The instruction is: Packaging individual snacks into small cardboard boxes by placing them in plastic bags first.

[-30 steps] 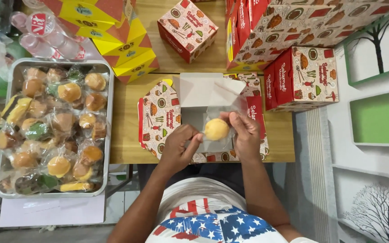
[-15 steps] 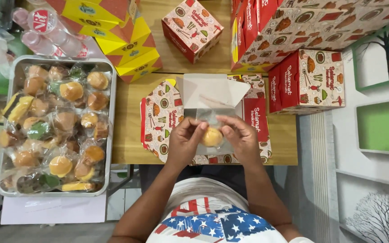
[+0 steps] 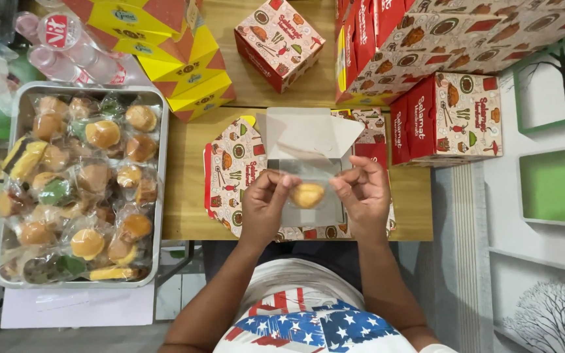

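Note:
A round golden pastry (image 3: 307,195) in a clear plastic wrapper hangs between both my hands, just above an open patterned cardboard box (image 3: 233,170) with a white inside. My left hand (image 3: 266,202) pinches the wrapper's left edge. My right hand (image 3: 362,196) pinches its right edge. The box lies flat on the wooden table (image 3: 188,189) with its flaps spread, and its floor is partly hidden by the pastry and my fingers.
A metal tray (image 3: 159,163) at the left holds several wrapped pastries. Folded yellow boxes (image 3: 184,65) and closed red patterned boxes (image 3: 449,114) stand at the back and right. Plastic water cups (image 3: 60,46) lie at the far left.
Both hands have lowered the wrapped pastry slightly toward the open box and spread a little wider on the wrapper.

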